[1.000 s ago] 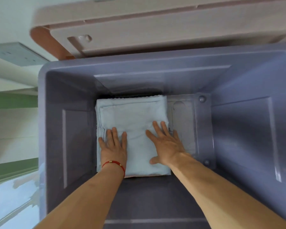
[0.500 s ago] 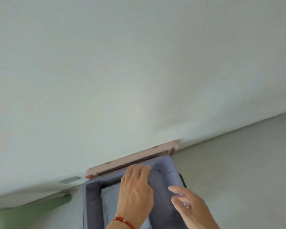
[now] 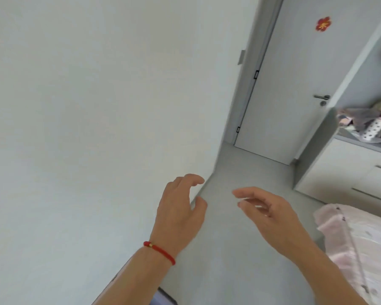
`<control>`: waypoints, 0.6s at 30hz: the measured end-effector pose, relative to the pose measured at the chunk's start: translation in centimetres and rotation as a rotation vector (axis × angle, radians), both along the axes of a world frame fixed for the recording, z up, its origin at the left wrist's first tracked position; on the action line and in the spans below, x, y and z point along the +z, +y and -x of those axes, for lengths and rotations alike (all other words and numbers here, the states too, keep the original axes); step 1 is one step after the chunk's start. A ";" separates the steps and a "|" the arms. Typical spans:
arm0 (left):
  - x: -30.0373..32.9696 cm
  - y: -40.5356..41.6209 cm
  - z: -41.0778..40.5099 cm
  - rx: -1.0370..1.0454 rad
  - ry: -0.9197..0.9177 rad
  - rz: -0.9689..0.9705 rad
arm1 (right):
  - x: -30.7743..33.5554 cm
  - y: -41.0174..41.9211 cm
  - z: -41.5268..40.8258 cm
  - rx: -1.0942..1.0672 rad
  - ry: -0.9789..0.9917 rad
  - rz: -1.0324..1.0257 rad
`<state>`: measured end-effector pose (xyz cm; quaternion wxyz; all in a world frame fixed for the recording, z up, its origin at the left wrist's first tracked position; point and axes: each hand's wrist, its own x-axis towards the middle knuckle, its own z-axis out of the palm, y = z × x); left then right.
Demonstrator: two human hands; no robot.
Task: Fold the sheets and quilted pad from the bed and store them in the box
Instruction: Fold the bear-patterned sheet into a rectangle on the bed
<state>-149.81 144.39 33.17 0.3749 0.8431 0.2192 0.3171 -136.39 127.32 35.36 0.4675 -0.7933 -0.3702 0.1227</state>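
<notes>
My left hand (image 3: 179,213), with a red cord bracelet at the wrist, hangs in the air in front of the white wall, fingers loosely curled and holding nothing. My right hand (image 3: 271,213) floats beside it over the grey floor, fingers relaxed and empty. Only a corner of the blue-grey box (image 3: 163,297) shows at the bottom edge, below my left forearm. A pink quilted pad (image 3: 359,236) with small dark marks lies on the bed at the lower right. The folded light-blue sheet is out of view.
A white wall (image 3: 86,128) fills the left side. A grey floor strip (image 3: 246,172) runs to a closed door (image 3: 295,84) with a red flower sticker. A grey cabinet (image 3: 350,172) with drawers and a cluttered shelf stands at right.
Both hands left the folded sheet and came up out of the box. My view swung up and right from the box interior to the wall, door and bed.
</notes>
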 end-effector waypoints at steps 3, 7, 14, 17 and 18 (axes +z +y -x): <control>2.6 -4.0 -4.4 -0.149 -0.001 -0.032 | 1.4 -5.8 -3.4 -0.173 -0.027 -0.064; 3.9 -7.1 -9.6 -0.205 0.004 -0.078 | 1.1 -11.3 -8.3 -0.302 0.008 -0.138; 3.8 -17.4 -28.8 -0.362 0.052 -0.020 | -1.4 -24.0 -21.2 -0.501 0.129 -0.192; 3.7 -23.7 -37.3 -0.483 0.067 -0.026 | -1.6 -29.1 -26.2 -0.581 0.145 -0.184; 3.7 -24.8 -38.7 -0.510 0.089 -0.038 | -1.7 -29.9 -27.3 -0.591 0.149 -0.164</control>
